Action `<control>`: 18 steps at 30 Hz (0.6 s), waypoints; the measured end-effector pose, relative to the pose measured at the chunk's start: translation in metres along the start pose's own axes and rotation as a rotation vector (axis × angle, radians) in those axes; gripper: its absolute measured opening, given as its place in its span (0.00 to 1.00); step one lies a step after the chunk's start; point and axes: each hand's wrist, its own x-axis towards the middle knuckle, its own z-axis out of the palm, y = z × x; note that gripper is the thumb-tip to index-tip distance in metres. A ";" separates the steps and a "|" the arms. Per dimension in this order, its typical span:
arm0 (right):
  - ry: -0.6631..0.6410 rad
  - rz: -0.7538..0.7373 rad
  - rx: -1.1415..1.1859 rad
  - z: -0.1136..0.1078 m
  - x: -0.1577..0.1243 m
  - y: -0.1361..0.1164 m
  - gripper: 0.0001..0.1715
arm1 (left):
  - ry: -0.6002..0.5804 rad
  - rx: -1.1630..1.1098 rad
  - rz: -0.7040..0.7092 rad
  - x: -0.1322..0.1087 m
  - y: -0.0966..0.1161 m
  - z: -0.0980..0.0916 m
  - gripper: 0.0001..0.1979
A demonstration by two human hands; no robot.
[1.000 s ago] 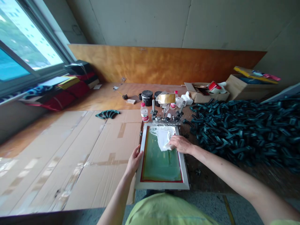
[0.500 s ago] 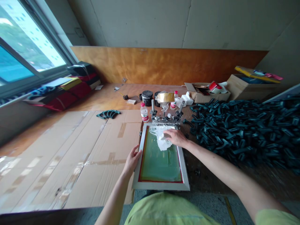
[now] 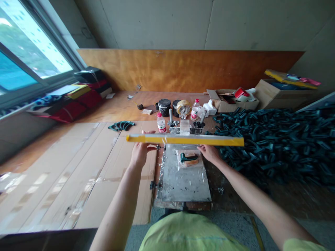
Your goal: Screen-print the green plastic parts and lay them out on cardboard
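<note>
The printing screen frame [image 3: 188, 140] is swung up on its hinge clamps [image 3: 184, 128], so I see it edge-on as a long yellow-taped bar. My left hand [image 3: 140, 153] grips its left end, thumb below and fingers over the top. Under it lies the grey metal base plate [image 3: 183, 184]. A dark green curved plastic part [image 3: 188, 157] sits in a holder on the plate. My right hand [image 3: 210, 154] hovers at the plate's right edge just beside that part, with its fingers stretched out and nothing seen in them.
A big heap of dark green plastic parts [image 3: 274, 139] fills the table on the right. A water bottle [image 3: 161, 123], black ink pots [image 3: 164, 106] and tape stand behind the clamps. Flattened cardboard [image 3: 78, 167] covers the left, with a few green parts [image 3: 120, 126]. Cardboard boxes [image 3: 230, 101] stand at the back right.
The screen was lying flat while my right hand wiped it with a white cloth. Now it is lifted up by my left hand, baring the plate and part; the cloth is out of sight.
</note>
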 end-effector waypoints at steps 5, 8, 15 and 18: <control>-0.121 -0.178 -0.049 0.030 -0.030 -0.029 0.20 | 0.114 -0.037 0.074 0.006 -0.001 0.014 0.26; -0.104 -0.160 -0.017 0.026 -0.039 -0.054 0.08 | 0.069 -0.018 -0.149 -0.036 -0.041 0.025 0.29; -0.123 -0.574 0.101 0.023 -0.081 -0.102 0.12 | -0.039 0.070 -0.686 -0.113 -0.140 0.010 0.28; -0.092 -0.301 -0.007 0.000 -0.067 -0.034 0.14 | 0.130 0.345 -0.657 -0.093 -0.158 -0.053 0.29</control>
